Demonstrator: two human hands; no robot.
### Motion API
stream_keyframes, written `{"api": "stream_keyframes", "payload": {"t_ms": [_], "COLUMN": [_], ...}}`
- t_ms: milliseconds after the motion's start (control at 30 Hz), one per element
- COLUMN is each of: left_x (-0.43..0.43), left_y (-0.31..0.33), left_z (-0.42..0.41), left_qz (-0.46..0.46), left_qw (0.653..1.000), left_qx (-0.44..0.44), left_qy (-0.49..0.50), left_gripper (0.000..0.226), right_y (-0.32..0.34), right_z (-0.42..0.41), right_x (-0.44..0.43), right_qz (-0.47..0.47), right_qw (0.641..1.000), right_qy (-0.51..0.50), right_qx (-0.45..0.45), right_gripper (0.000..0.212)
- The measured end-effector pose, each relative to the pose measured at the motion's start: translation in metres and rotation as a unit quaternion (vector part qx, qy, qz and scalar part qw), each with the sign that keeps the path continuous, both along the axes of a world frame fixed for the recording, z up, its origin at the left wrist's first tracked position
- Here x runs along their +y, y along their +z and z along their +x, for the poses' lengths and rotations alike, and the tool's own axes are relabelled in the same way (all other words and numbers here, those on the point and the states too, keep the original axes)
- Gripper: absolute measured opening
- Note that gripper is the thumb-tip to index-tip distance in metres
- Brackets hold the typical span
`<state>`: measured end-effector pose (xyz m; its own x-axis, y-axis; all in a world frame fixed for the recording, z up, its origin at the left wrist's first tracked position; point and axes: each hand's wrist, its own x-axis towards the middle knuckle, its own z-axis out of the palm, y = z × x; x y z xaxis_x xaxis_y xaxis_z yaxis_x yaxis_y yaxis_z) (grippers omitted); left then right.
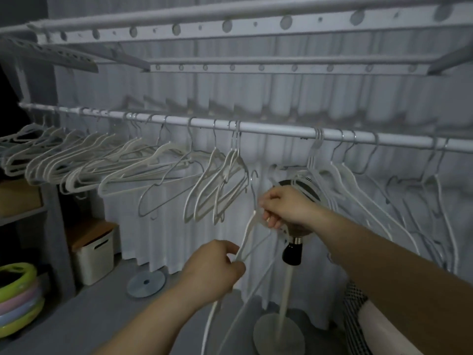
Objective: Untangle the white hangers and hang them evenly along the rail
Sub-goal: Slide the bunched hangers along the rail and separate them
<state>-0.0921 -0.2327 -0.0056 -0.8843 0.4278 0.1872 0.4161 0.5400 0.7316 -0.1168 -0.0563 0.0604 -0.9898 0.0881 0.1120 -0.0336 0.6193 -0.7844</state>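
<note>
While a long white rail (256,128) crosses the view from 9 o'clock to 3 o'clock, a person holds a small bundle of white hangers (249,234) below it, near the centre. Their right hand (284,207) is closed in a pinch around the neck of the bundle, just under a metal hook (253,187) that points up toward the rail; holding it there probably keeps the hook steady and ready to lift onto the bar. Their left hand (213,267), lower at about 7 o'clock from the right, has its fingers curled shut around the thin white arms of the same bundle, likely to pull one frame away from the others. How many hangers are caught together cannot be told. Along the rail, hangers crowd tightly and tilt at the 9 o'clock end (76,160), a looser group hangs just left of centre (220,185), and another cluster hangs toward 3 o'clock (358,190). A bare stretch of rail lies directly above the hands, which seems the natural place for the freed hanger. Behind the right hand stands a pedestal fan (291,252), and a white storage bin (93,257) sits on the floor at 8 o'clock.
</note>
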Motion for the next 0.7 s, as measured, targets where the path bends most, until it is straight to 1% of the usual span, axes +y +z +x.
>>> {"api": "stream_keyframes", "payload": {"t_ms": [33,67,100,167,200,267,300,400,533,633,700], "left_x": [0.006,0.011,0.017,0.026,0.031,0.041,0.045,0.060,0.084,0.098,0.103], "left_y": [0.003,0.006,0.011,0.021,0.026,0.034,0.039,0.054,0.069,0.070,0.068], "left_z": [-0.007,-0.015,-0.023,-0.038,-0.044,-0.058,-0.065,-0.088,-0.114,-0.130,-0.139], "left_qz": [0.006,0.014,0.024,0.050,0.066,0.104,0.123,0.161,0.222,0.256,0.261], "left_qw": [1.000,1.000,1.000,0.999,0.998,0.994,0.991,0.984,0.970,0.964,0.964], "left_qx": [-0.002,0.000,0.003,0.007,0.009,0.018,0.026,0.055,0.072,0.057,0.036], "left_qy": [-0.001,-0.001,0.000,0.010,0.018,0.034,0.042,0.059,0.062,0.048,0.033], "left_gripper": [0.037,0.037,0.038,0.034,0.030,0.025,0.025,0.027,0.025,0.023,0.022], "right_y": [0.006,0.013,0.021,0.036,0.043,0.057,0.063,0.074,0.077,0.076,0.076], "right_z": [-0.005,-0.009,-0.014,-0.023,-0.028,-0.041,-0.046,-0.063,-0.085,-0.096,-0.100], "right_x": [0.009,0.017,0.027,0.046,0.056,0.076,0.085,0.107,0.118,0.117,0.116], "right_qz": [0.027,0.078,0.153,0.292,0.342,0.406,0.423,0.456,0.482,0.497,0.507], "right_qw": [0.999,0.994,0.981,0.936,0.911,0.869,0.856,0.837,0.828,0.821,0.812], "right_qy": [-0.017,-0.038,-0.059,-0.096,-0.110,-0.144,-0.159,-0.177,-0.165,-0.148,-0.151], "right_qx": [0.028,0.065,0.105,0.173,0.203,0.244,0.252,0.246,0.234,0.238,0.245], "right_gripper": [0.017,0.014,0.016,0.026,0.029,0.036,0.041,0.051,0.059,0.060,0.059]}}
